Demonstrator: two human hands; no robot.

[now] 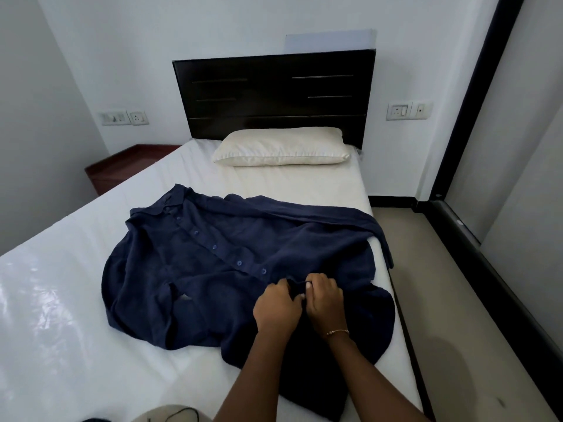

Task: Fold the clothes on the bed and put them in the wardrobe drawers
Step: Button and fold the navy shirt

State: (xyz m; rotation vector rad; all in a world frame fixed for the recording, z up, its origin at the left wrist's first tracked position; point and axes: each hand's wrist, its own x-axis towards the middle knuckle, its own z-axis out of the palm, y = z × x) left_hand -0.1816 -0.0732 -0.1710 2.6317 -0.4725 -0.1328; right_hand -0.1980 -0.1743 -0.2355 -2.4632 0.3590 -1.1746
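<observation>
Both forearms reach in from the near edge, meeting over the near right part of a dark blue shirt [231,269] spread on the bed [61,300]. The left hand [275,307] and the right hand [324,300] sit side by side, almost touching, fingers curled in, each pinching a small ridge of cloth at the button strip (they look to be working the lowest button, though the button itself is hidden under the fingers). A thin bracelet [337,332] circles the right wrist.

The shirt lies front up, its row of buttons running diagonally from the collar at the far left down to the hands at the near right; that is its long axis. So nearly all of the garment stretches away to the left and far side of the hands, with one sleeve trailing toward the right edge of the mattress. The left hand is the nearer one to the shirt's body, the right to the hem overhanging the edge.

Folding proper seems not yet begun. A pillow [281,146] rests at the far end against the headboard [274,92].
</observation>
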